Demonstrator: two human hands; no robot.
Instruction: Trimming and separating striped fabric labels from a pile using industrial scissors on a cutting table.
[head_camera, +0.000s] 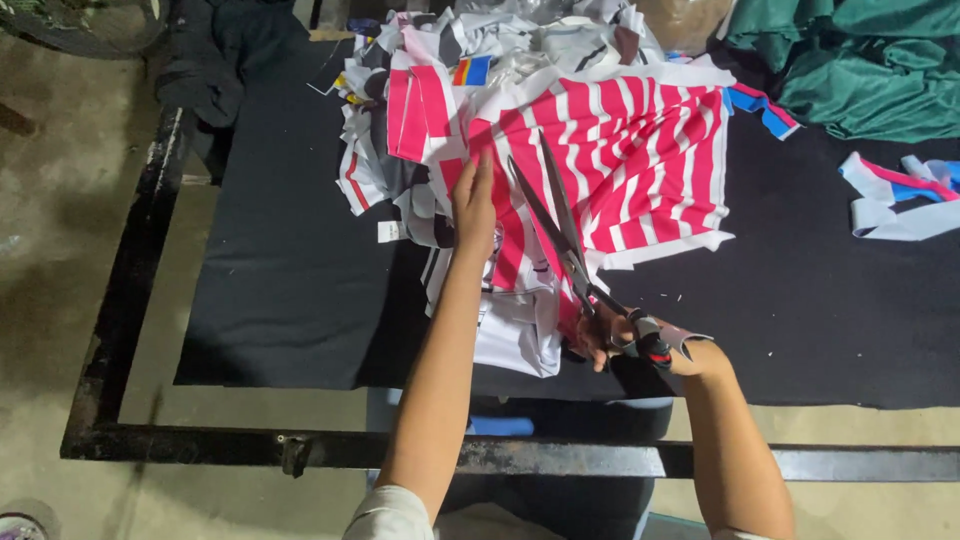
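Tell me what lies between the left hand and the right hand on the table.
In the head view, the open scissors and pink-and-white striped fabric lie between the left hand and the right hand.

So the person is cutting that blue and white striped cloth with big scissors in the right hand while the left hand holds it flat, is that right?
Not quite: the striped cloth is pink and white, not blue and white. The head view shows it clearly. The rest holds: the right hand works the big scissors, blades open over the cloth, and the left hand presses the cloth flat on the black table.
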